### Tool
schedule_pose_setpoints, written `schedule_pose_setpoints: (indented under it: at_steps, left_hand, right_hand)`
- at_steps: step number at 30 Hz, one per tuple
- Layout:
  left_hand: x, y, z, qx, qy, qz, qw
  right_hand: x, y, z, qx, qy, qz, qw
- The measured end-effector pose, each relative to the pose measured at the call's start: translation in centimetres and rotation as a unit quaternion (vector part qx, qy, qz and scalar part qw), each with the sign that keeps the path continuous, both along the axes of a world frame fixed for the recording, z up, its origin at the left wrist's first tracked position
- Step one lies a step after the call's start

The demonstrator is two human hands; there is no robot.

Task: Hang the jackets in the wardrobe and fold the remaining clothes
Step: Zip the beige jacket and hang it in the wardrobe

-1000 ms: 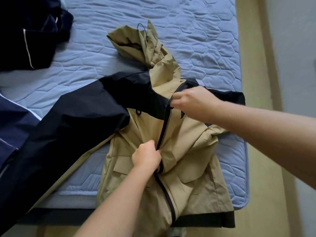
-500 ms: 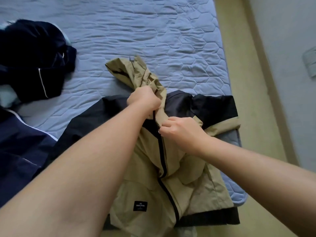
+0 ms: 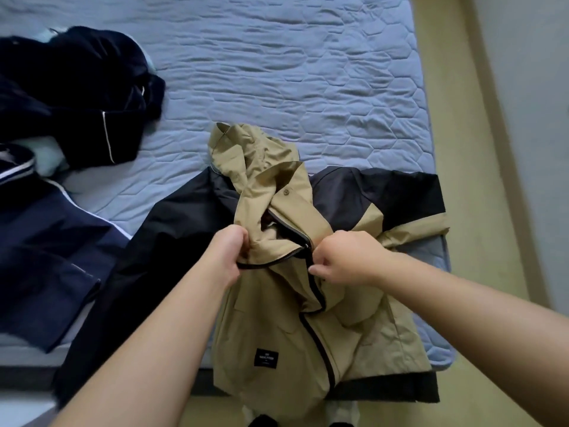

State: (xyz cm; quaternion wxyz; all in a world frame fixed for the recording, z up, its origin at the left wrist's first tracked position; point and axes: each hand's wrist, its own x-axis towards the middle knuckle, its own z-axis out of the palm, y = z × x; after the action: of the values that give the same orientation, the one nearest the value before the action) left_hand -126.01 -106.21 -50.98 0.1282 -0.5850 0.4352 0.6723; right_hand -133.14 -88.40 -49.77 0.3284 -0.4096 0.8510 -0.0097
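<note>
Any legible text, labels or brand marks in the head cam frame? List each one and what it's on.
Black patch label, lower front of the tan jacket: white lettering in a few lines, too small and blurred to read.
Nothing else: no text shows on the navy clothes or the mattress.

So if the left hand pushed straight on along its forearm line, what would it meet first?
The bunched collar of the tan jacket, which the left hand grips; beyond it the hood, then bare mattress. Depth is hard to judge.
</note>
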Motion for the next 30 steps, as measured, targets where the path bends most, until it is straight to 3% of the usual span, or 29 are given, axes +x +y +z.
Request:
schedule_pose_setpoints:
  at_steps: [4,7,9,12,13,14,15,17,18,19,20,22,28,30]
  left_hand:
    - [0.3,0.7,-0.4,-0.027,0.021,-0.007,0.999]
    - [0.8,1.1,0.2,-0.022,0.043,0.021,0.999]
    - [1.1,1.2,0.9,0.007,0.087,0.046,0.995]
    - [1.8,1.3,1.5,0.028,0.115,0.068,0.991]
    - [2.1,1.3,1.8,0.025,0.114,0.071,0.991]
    - [2.4,1.4,2.1,0.018,0.110,0.073,0.991]
    - [2.6,1.6,2.6,0.014,0.108,0.080,0.991]
    - [3.1,2.1,3.9,0.016,0.114,0.104,0.988]
    - [3.4,2.5,4.6,0.014,0.116,0.117,0.986]
    - [3.7,2.8,5.4,0.008,0.118,0.128,0.985]
    - [4.2,3.2,6.4,-0.002,0.123,0.139,0.983]
    - [5.0,3.8,7.8,-0.020,0.138,0.143,0.980]
    - [9.0,6.7,17.8,-0.102,0.190,0.121,0.969]
    - [10.7,7.8,22.1,-0.129,0.195,0.121,0.965]
  right_hand:
    - [-3.3,-4.1,0.9,-0.081,-0.032,-0.284,0.955]
    - [-3.9,-7.0,-0.7,0.006,-0.093,-0.302,0.949]
    - [-3.4,-7.7,-0.8,0.022,-0.076,-0.301,0.950]
    - [-3.2,-6.3,0.2,-0.064,-0.076,-0.412,0.906]
    - [-3.0,-5.2,0.4,-0.109,-0.091,-0.480,0.866]
    - [-2.7,-4.1,0.7,-0.171,-0.126,-0.560,0.801]
    - [-2.4,-3.0,1.0,-0.244,-0.188,-0.645,0.700]
    - [-1.2,-0.7,2.3,-0.362,-0.297,-0.754,0.461]
    - [-0.4,0.6,3.2,-0.388,-0.322,-0.771,0.388]
    - [0.1,1.9,4.1,-0.386,-0.329,-0.779,0.368]
    - [0.8,3.1,5.4,-0.376,-0.334,-0.781,0.370]
    - [1.9,4.7,6.8,-0.343,-0.336,-0.762,0.435]
    - [2.8,5.8,15.7,-0.289,-0.278,-0.613,0.680]
    - [3.3,5.2,19.7,-0.288,-0.208,-0.508,0.785]
